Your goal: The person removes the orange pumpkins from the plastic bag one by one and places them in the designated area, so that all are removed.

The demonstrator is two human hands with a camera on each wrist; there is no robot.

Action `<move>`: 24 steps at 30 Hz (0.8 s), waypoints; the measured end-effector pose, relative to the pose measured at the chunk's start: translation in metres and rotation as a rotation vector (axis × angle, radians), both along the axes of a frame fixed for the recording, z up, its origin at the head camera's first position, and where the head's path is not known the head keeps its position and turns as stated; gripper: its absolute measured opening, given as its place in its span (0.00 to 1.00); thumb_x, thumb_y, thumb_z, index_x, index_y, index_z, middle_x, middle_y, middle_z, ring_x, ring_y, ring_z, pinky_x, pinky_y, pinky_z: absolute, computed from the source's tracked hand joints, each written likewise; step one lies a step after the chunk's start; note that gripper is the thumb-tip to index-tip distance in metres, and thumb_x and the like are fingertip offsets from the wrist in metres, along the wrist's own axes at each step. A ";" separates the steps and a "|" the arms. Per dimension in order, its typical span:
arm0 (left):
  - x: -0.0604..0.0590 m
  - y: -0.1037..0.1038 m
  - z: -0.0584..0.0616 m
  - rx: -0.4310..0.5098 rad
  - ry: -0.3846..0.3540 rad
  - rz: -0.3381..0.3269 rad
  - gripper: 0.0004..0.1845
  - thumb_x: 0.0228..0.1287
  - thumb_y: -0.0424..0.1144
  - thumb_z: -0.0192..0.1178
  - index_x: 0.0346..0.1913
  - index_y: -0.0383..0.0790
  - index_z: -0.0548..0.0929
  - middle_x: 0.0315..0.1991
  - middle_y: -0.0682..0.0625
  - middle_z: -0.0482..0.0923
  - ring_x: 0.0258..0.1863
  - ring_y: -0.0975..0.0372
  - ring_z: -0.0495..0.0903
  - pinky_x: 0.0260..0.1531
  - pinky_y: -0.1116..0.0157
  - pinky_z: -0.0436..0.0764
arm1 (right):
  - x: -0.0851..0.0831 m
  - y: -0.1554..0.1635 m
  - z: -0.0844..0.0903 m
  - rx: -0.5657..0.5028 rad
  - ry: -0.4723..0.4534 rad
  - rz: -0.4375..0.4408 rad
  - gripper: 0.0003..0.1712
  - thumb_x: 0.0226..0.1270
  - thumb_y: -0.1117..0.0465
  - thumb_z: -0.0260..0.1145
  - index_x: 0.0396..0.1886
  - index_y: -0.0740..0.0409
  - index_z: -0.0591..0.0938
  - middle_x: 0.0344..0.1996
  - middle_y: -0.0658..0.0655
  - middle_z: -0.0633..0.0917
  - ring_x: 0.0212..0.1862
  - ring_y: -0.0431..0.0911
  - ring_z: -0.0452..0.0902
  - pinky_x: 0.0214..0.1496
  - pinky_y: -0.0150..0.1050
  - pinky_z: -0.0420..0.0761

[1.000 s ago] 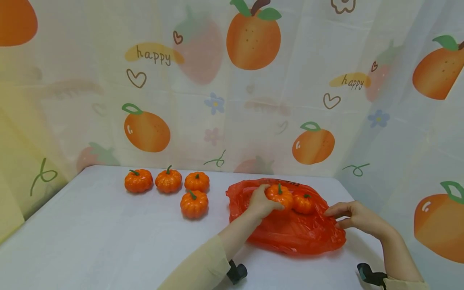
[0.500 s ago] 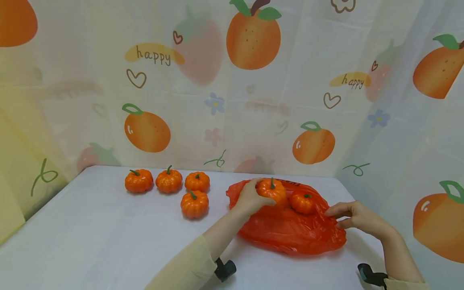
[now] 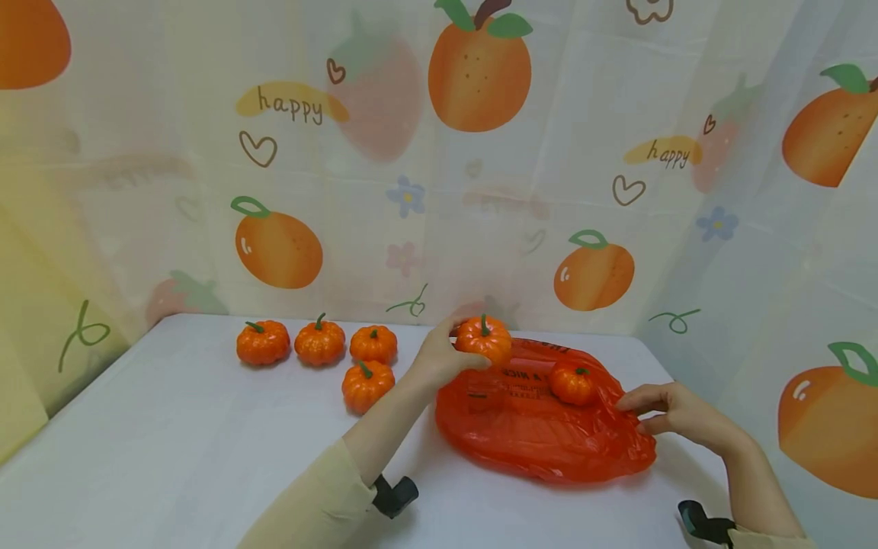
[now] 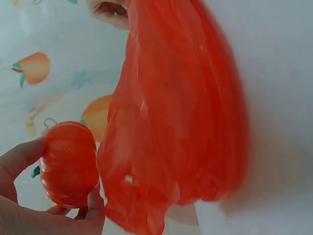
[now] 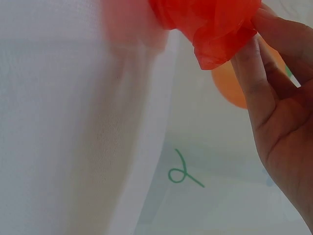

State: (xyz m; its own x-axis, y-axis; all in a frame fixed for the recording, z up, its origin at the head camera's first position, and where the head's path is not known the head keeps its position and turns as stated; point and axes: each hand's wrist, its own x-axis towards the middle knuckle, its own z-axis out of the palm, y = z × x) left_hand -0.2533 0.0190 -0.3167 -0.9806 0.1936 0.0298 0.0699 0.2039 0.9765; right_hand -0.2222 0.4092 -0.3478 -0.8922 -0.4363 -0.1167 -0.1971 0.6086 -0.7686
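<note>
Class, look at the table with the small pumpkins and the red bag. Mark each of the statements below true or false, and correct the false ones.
1. The left hand grips a pumpkin above the table. True.
2. The red plastic bag holds three pumpkins. False: only one pumpkin in the bag shows.
3. Four loose pumpkins stand left of the bag. True.
4. The right hand holds a pumpkin. False: it pinches the bag's edge.
5. The bag is blue. False: red.

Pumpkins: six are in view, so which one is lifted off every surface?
The pumpkin gripped in the left hand, above the bag's left edge. Four others sit on the table; one rests on the bag.
</note>
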 end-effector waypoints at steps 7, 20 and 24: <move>-0.005 -0.028 0.006 -0.015 -0.010 0.066 0.42 0.50 0.35 0.71 0.71 0.46 0.67 0.70 0.43 0.67 0.62 0.49 0.75 0.62 0.51 0.78 | 0.000 -0.001 0.000 0.011 -0.006 -0.008 0.21 0.63 0.67 0.64 0.56 0.67 0.82 0.54 0.62 0.84 0.46 0.28 0.79 0.43 0.36 0.87; -0.010 -0.071 0.018 -0.019 -0.064 0.117 0.42 0.54 0.36 0.69 0.73 0.52 0.64 0.73 0.49 0.63 0.64 0.50 0.71 0.52 0.55 0.80 | -0.002 -0.001 0.001 0.019 0.002 0.004 0.20 0.64 0.66 0.64 0.56 0.68 0.82 0.51 0.48 0.86 0.47 0.27 0.78 0.43 0.35 0.86; -0.012 -0.087 0.018 -0.056 -0.084 0.132 0.42 0.55 0.36 0.69 0.73 0.53 0.63 0.74 0.49 0.62 0.65 0.50 0.70 0.52 0.55 0.81 | -0.001 -0.001 0.000 0.015 -0.003 0.000 0.20 0.63 0.67 0.64 0.56 0.67 0.82 0.51 0.46 0.86 0.47 0.27 0.78 0.43 0.35 0.86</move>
State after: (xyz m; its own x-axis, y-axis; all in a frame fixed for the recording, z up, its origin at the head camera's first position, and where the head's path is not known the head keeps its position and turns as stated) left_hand -0.2655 -0.0679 -0.2986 -0.9962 0.0624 -0.0609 -0.0427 0.2600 0.9647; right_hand -0.2237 0.4079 -0.3475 -0.8917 -0.4348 -0.1259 -0.1951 0.6202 -0.7598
